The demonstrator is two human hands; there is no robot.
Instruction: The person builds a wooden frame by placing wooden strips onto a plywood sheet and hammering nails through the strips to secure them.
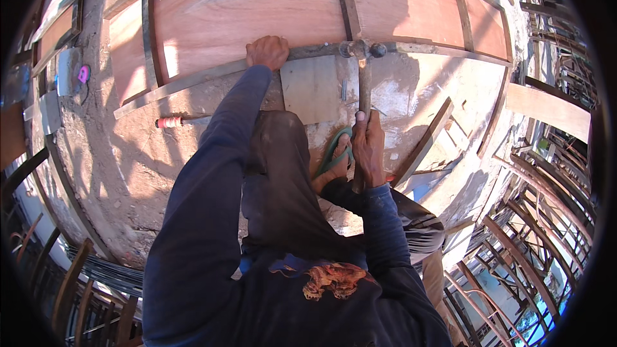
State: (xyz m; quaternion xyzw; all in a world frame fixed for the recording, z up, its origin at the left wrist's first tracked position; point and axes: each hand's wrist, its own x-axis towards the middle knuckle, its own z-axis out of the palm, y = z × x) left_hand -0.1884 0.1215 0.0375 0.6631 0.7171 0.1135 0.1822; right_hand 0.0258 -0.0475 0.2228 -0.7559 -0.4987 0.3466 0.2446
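Observation:
My right hand [370,148] is wrapped round the wooden handle of a hammer [364,87], its thumb along the shaft. The hammer's metal head [362,49] is over the near edge of a plywood panel framed with wood strips [250,6]. On that same edge, my left hand [268,52] is closed over the wooden batten [212,77], left of the hammer head. Several loose nails [344,89] lie beside a small plywood piece [310,90], below the batten.
A tool with a red banded handle [169,122] lies at left, partly behind my left arm. A pink object [84,74] sits farther left. My sandalled foot [335,155] is beside the hammer handle. Loose wood strips [424,141] lie at right, with timber and metal poles [546,186] beyond.

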